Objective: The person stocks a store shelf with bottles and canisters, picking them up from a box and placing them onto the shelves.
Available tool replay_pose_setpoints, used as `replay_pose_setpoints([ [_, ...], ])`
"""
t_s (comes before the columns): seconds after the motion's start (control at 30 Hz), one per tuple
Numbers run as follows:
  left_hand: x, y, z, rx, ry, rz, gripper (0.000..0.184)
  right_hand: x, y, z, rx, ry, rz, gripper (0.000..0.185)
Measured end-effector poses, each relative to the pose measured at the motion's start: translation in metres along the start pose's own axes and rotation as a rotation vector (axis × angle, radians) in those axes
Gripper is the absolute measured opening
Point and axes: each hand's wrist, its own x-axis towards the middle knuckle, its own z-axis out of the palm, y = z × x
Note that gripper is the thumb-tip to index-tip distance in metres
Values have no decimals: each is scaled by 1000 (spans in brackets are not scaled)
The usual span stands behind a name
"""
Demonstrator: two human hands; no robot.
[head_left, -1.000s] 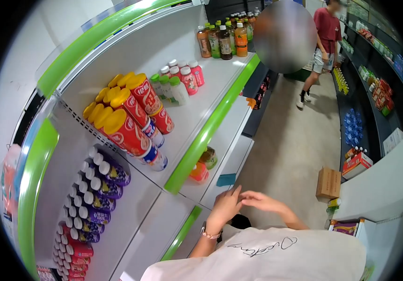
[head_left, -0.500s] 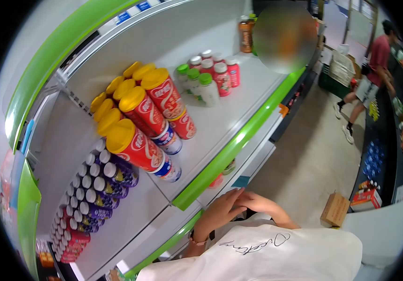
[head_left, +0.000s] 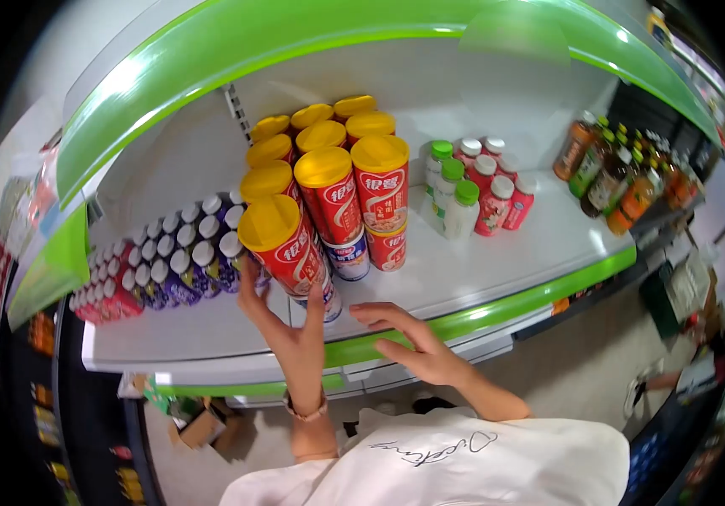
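Stacked cans with yellow lids stand on the white shelf. At the front left of the group, a red can sits tilted in view on a blue-and-white can. My left hand is at that red can's lower part, fingers on its left side and thumb at its front. To the right, my right hand hovers by the shelf's green front edge, open, fingers spread and holding nothing. Behind the front stack is another red can on a blue-and-white can.
Purple bottles with white caps and pink bottles fill the left side. Green-capped bottles and pink bottles stand right of the cans. Darker drinks are at the far right. A green canopy edge arches above.
The view has swung round to face the shelf. My hands, together near my body before, have parted; the left has reached the front red can and the right has opened.
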Motion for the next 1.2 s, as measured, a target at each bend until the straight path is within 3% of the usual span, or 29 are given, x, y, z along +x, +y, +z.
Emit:
replay_pose_setpoints([
  [0.03, 4, 2, 3, 212, 90, 108, 76, 3, -4, -1, -100, -15, -85, 42],
  [0.07, 7, 3, 4, 235, 120, 96, 76, 3, -8, -3, -91, -53, -81, 42],
  [0.13, 13, 5, 5, -89, -110, -153, 82, 4, -11, -7, -116, -104, -70, 46],
  [0.2, 10, 6, 24, -166, 14, -145, 80, 4, -4, -9, -137, -122, -120, 49],
  [0.33, -13, 11, 18, 83, 183, -12, 66, -6, -8, 3, -230, -99, -215, 58],
  [0.37, -30, 13, 11, -24, 183, 45, 62, -9, -6, 5, -305, -106, -285, 62],
  [0.5, -89, 59, -32, -277, 12, 35, 56, -25, -1, 22, -186, -133, -496, 68],
  [0.57, -123, 73, -56, -204, -42, 12, 65, -40, 5, 51, -49, -162, -576, 68],
  [0.67, -167, 97, -83, -509, -71, -79, 72, -74, 15, 94, 133, -105, -660, 62],
  [0.73, -187, 105, -121, -230, -188, -103, 68, -85, 34, 118, 112, -140, -869, 69],
  [0.77, -200, 109, -143, -120, -225, -111, 66, -93, 41, 134, 153, -149, -872, 69],
  [0.83, -240, 107, -188, -20, -226, -379, 61, -113, 50, 172, 174, -251, -686, 70],
  [0.87, -256, 109, -213, 8, -213, -385, 61, -127, 47, 196, 205, -260, -686, 70],
  [0.93, -284, 116, -262, 33, -164, -576, 62, -154, 36, 234, 244, -480, -180, 62],
  [1.0, -306, 121, -305, 65, -42, -644, 60, -161, 30, 272, 326, -735, 82, 61],
  [1.07, -330, 130, -339, 215, 173, -646, 66, -177, 39, 310, 251, -896, 94, 67],
  [1.2, -374, 140, -386, 301, 310, -779, 62, -191, 44, 367, 351, -1178, 325, 70],
])
